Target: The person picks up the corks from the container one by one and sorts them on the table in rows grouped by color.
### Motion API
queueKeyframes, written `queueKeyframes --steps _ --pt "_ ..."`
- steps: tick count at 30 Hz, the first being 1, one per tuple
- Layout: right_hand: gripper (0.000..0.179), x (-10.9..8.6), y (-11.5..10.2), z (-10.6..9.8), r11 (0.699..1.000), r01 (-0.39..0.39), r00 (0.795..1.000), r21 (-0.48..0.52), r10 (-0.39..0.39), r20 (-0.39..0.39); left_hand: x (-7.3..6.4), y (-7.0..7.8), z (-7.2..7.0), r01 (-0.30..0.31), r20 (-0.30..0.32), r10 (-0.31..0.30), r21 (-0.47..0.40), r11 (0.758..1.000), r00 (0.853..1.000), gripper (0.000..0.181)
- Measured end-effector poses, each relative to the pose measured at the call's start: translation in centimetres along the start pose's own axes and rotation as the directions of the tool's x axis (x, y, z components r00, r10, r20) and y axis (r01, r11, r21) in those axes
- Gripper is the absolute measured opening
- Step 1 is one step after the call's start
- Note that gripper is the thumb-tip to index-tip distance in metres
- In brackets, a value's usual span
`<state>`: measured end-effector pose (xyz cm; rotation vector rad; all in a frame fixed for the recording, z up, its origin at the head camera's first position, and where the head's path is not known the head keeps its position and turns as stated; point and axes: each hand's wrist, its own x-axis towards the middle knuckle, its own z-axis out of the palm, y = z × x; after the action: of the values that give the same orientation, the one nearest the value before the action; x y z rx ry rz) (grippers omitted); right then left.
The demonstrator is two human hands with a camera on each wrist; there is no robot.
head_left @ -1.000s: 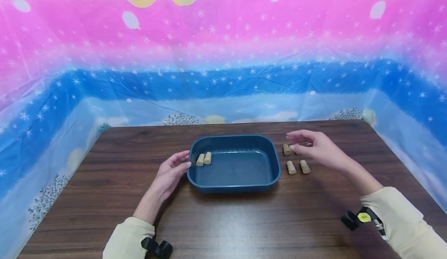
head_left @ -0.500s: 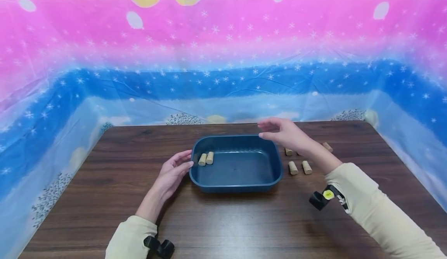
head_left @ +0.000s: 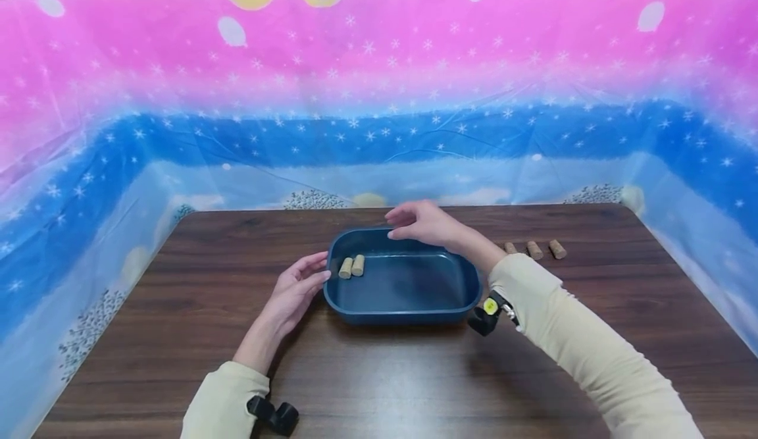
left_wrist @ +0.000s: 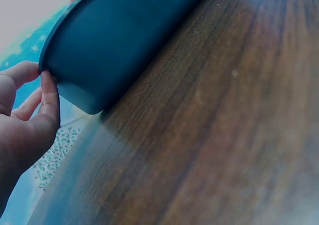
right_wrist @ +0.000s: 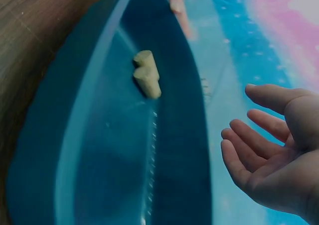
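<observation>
A dark blue plastic tray (head_left: 403, 316) stands on the table, with two tapered corks (head_left: 352, 266) lying side by side at its left end. My left hand (head_left: 294, 291) holds that end, thumb and fingertips at the rim; the left wrist view shows the thumb (left_wrist: 50, 93) against the outer wall. Over the tray's back edge hovers my right hand (head_left: 428, 223), its fingers loosely bent. In the right wrist view its palm (right_wrist: 279, 177) faces the camera and bears nothing. Both corks (right_wrist: 148, 74) also appear there, inside the tray.
Right of the tray lie several more corks (head_left: 534, 249), some hidden behind the right sleeve (head_left: 568, 307). The brown wooden table (head_left: 177, 294) is enclosed by a pink and blue patterned cloth (head_left: 355, 97) at the back and sides.
My right hand has moved left from above the loose corks to over the tray's back edge. The left hand has kept its place on the rim, and the two corks inside lie unmoved.
</observation>
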<state>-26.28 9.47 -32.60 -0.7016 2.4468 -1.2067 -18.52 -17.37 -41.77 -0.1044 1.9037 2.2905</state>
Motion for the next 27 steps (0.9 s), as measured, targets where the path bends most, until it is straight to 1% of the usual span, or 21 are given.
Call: queueKeyframes --steps 7,13,19,25,27 --pt "0.045 2.2 0.1 2.5 0.999 -0.029 0.997 0.028 0.027 0.069 0.4 0.2 0.2 0.001 0.008 -0.001 0.011 1.0 1.0 0.047" --pt "0.045 3.5 -0.2 4.1 0.998 -0.053 0.994 -0.026 0.055 0.091 0.5 0.4 0.1 0.002 0.011 -0.002 0.005 1.0 1.0 0.047" --pt "0.044 4.1 0.1 5.1 0.996 -0.089 0.992 -0.022 0.09 0.085 0.4 0.4 0.0 0.006 0.009 -0.006 -0.018 1.0 1.0 0.048" --pt "0.041 4.3 0.9 5.9 0.992 -0.126 0.989 0.031 0.123 0.079 0.2 0.1 0.0 0.008 0.004 -0.008 -0.033 0.999 1.0 0.048" --pt "0.041 4.4 1.0 6.2 0.99 -0.134 0.988 0.032 0.131 0.077 0.2 0.1 -0.1 0.012 0.004 -0.012 -0.035 0.999 1.0 0.048"
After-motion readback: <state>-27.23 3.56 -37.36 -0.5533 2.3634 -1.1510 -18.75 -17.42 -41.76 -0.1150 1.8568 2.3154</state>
